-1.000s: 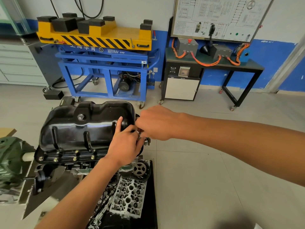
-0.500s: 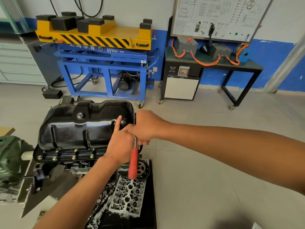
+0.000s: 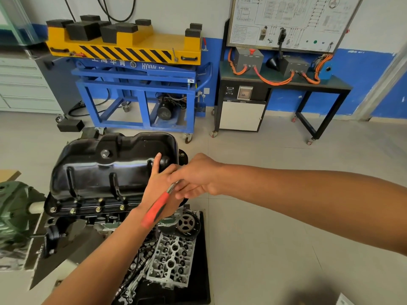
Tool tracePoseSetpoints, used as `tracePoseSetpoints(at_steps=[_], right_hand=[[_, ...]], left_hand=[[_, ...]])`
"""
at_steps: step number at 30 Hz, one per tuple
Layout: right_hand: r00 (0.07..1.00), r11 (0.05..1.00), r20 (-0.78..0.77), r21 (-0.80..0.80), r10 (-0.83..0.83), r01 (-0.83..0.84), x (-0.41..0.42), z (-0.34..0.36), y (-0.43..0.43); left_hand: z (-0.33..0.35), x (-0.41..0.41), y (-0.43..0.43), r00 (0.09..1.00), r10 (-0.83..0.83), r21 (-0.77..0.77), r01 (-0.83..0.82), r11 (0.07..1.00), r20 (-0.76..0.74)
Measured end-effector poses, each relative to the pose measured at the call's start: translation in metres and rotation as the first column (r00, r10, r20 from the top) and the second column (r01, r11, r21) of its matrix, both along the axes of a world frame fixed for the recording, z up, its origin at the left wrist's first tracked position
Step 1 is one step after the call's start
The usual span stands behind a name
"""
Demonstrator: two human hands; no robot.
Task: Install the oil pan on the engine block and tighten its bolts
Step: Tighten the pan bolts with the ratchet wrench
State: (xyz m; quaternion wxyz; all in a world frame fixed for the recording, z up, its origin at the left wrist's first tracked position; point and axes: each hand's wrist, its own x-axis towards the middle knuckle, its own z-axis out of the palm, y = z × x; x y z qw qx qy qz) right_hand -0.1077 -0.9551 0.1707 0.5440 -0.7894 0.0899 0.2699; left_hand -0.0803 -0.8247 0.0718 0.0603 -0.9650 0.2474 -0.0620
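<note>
A glossy black oil pan [image 3: 105, 170] sits upside up on the engine block [image 3: 88, 216], with a row of bolts [image 3: 98, 209] along its near flange. My left hand [image 3: 157, 188] rests against the pan's right end, index finger pointing up on the pan. My right hand [image 3: 196, 176] reaches across from the right and holds the metal shank of a red-handled ratchet wrench [image 3: 157, 205]. The handle slants down to the left over my left wrist. The wrench head and the bolt under it are hidden by my hands.
A cylinder head [image 3: 174, 260] and a timing gear [image 3: 187, 223] lie on a black mat below the block. A green machine [image 3: 13, 216] stands at the left. A blue and yellow lift cart [image 3: 136, 84] and a black bench [image 3: 286, 84] stand behind.
The red wrench handle came into view and has swung from hanging straight down to slanting down-left. My right hand has shifted slightly right; my left hand stays on the pan.
</note>
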Motion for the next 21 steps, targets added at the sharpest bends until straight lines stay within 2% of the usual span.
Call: tracePoseSetpoints(at_steps=[4,5,7,9,10,11,14,18,21], right_hand=[[0.975,0.959,0.105,-0.229,0.195,-0.167,0.007,0.009,-0.002],[0.952,0.919,0.115,-0.313,0.285,-0.237,0.009,0.013,-0.003],[0.864,0.773,0.107,-0.511,0.492,-0.376,0.014,0.022,-0.005],[0.707,0.513,0.067,-0.737,0.704,-0.44,0.016,0.031,-0.007],[0.618,0.381,0.054,-0.828,0.784,-0.411,0.016,0.036,-0.007],[0.532,0.288,0.056,-0.886,0.845,-0.364,0.016,0.039,-0.008],[0.307,0.124,0.065,-0.977,0.949,-0.176,0.014,0.043,-0.013],[0.145,0.021,0.025,-0.999,0.989,0.029,0.013,0.034,-0.011],[0.052,0.029,0.029,-1.0,0.998,0.001,0.017,0.028,-0.017]], left_hand=[[0.003,-0.007,-0.002,0.97,-0.164,-0.065,0.178,0.982,0.179],[0.004,-0.008,0.0,0.972,-0.178,-0.124,0.198,0.972,0.154],[-0.001,-0.008,0.007,0.966,-0.164,-0.204,0.205,0.957,0.201],[-0.001,-0.008,0.004,0.967,-0.139,-0.305,0.202,0.931,0.215],[0.001,-0.01,0.002,0.97,-0.133,-0.335,0.197,0.921,0.204],[0.003,-0.011,0.0,0.974,-0.128,-0.352,0.188,0.917,0.185],[0.001,-0.012,0.0,0.971,-0.117,-0.399,0.193,0.896,0.208],[0.004,-0.012,0.001,0.983,-0.085,-0.354,0.14,0.925,0.165],[0.003,-0.011,0.003,0.984,-0.093,-0.328,0.139,0.934,0.15]])
